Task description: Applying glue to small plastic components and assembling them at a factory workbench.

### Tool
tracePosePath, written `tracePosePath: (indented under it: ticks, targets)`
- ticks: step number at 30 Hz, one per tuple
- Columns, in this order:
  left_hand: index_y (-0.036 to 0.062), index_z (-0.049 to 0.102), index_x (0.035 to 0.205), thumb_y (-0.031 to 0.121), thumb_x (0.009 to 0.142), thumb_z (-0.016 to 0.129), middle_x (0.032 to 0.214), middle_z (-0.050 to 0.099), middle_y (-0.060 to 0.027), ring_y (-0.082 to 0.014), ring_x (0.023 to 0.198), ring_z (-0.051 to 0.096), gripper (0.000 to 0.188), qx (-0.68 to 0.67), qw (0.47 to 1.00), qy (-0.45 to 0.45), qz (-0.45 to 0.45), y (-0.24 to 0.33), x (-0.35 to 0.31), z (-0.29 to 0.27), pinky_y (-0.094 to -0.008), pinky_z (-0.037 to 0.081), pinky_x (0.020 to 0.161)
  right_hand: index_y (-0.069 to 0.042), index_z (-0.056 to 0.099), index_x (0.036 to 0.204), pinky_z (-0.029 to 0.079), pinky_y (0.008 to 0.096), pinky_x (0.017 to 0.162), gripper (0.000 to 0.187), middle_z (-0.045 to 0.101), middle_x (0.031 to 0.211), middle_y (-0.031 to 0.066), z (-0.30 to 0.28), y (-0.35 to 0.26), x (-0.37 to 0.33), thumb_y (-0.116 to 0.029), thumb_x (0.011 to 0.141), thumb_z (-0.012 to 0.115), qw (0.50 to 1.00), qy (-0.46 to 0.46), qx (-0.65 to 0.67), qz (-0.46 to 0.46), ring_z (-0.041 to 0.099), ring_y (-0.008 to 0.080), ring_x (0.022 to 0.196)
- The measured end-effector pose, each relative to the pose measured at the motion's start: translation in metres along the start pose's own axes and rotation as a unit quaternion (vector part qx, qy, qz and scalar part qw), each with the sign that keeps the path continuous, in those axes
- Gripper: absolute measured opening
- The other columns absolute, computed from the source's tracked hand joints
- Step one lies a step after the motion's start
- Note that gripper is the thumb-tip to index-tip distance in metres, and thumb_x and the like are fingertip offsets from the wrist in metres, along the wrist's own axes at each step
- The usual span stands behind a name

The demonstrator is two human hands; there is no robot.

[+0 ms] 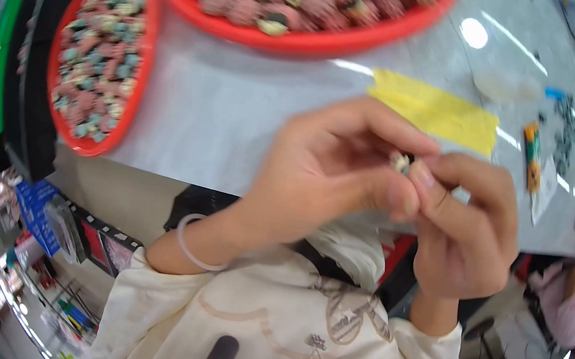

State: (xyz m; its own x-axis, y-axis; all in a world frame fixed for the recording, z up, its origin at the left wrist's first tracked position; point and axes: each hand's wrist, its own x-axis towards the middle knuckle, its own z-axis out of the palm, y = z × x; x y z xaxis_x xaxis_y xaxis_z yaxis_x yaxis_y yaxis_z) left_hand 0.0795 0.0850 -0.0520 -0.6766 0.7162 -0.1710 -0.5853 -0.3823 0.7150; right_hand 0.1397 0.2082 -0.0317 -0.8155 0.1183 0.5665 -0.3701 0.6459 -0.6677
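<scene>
In front of my chest, both hands meet at the fingertips over the table. A small cream and blue-grey piece (pixel 401 163) is pinched between them, mostly hidden by the fingers. My left hand (pixel 334 168) is closed on it with thumb and forefinger. From the other side my right hand (pixel 470 225) presses thumb and fingertips against the same piece, its other fingers curled. Similar small pink, cream and blue-grey pieces fill a red oval tray (pixel 143 76) at the left. Larger pink ridged balls with cream and dark parts fill a big red basin (pixel 263 41) at the far side.
Yellow tape (pixel 435 112) is stuck on the grey table (pixel 201 107) beyond my hands. An orange and green tube (pixel 532 153) and a strip of dark green bits (pixel 566 136) lie at the right. A black bin edge (pixel 40 68) stands far left. Another person (pixel 570 303) sits at right.
</scene>
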Motion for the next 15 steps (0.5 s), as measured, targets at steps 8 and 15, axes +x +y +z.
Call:
tracePosePath:
  ticks: [8, 15]
  targets:
    - [-0.0009, 0.048, 0.098, 0.0, 0.071, 0.057, 0.093, 0.052, -0.008, -0.01, 0.083, 0.05, 0.029, 0.42, 0.851, 0.111, 0.294, 0.088, -0.01, -0.047, -0.0206, 0.041, 0.068, -0.001, 0.058, 0.085, 0.036, 0.0259, 0.06, 0.037, 0.049, 0.089, 0.0132, -0.032, -0.003, -0.011, -0.036, 0.077, 0.051, 0.996, 0.052, -0.057, 0.051, 0.046, 0.0226, 0.079]
    - [0.0067, 0.054, 0.089, 0.007, 0.072, 0.051, 0.09, 0.054, -0.0072, -0.0237, 0.083, 0.051, 0.018, 0.849, 0.462, 0.185, 0.178, 0.15, -0.028, -0.068, -0.0308, 0.042, 0.069, 0.001, 0.054, 0.085, 0.036, 0.0272, 0.063, 0.03, 0.05, 0.081, 0.0129, -0.044, 0.008, -0.015, -0.028, 0.081, 0.048, 0.991, 0.075, -0.066, 0.094, 0.045, 0.0198, 0.074]
